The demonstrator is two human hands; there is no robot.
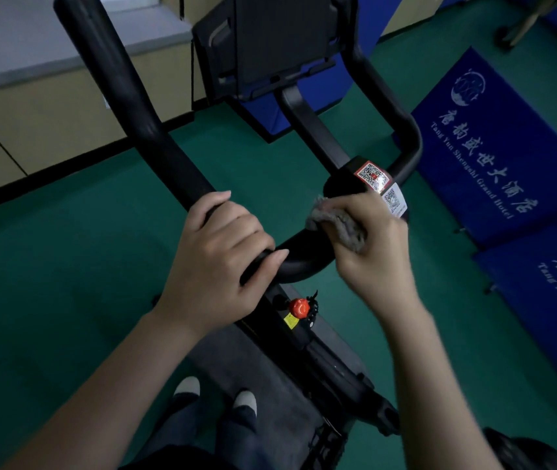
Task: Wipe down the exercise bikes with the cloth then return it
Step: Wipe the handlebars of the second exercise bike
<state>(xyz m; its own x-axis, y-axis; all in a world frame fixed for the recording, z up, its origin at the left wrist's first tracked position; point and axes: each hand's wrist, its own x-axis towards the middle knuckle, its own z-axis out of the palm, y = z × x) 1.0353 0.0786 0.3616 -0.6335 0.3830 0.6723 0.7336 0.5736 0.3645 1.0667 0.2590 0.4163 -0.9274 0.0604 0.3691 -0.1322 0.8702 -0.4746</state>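
Our right hand [377,256] bunches the grey cloth [338,225] against the handlebar [155,130], mid-frame | left hand [216,252] wraps the handlebar | cloth looks soft, light; we'd hold it wadded

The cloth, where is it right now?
In the head view, the grey cloth is bunched in the right hand, pressed on the handlebar beside the QR stickers.
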